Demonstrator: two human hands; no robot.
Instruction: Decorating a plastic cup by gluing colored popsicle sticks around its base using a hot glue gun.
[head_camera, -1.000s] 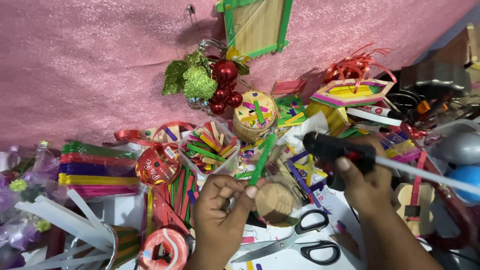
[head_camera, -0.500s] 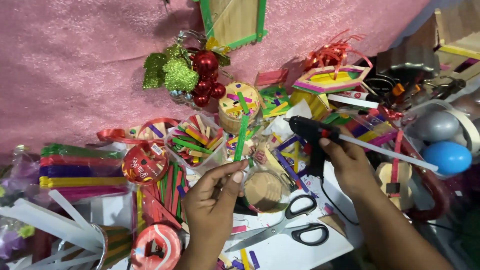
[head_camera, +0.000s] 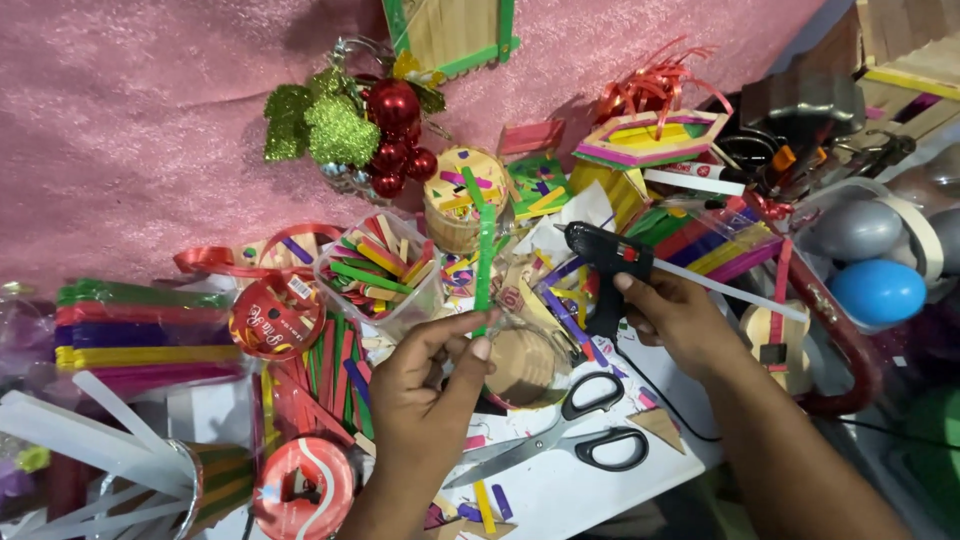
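A pair of black-handled scissors (head_camera: 560, 440) lies at the lower centre of the frame. A clear tub of coloured stick pieces (head_camera: 378, 272) sits left of centre, with stacked coloured sticks (head_camera: 140, 335) at the far left. Red baubles with glittery green leaves (head_camera: 350, 130) hang at the upper centre. A blue ball (head_camera: 878, 291) rests at the right edge, below a silver one (head_camera: 852, 230).
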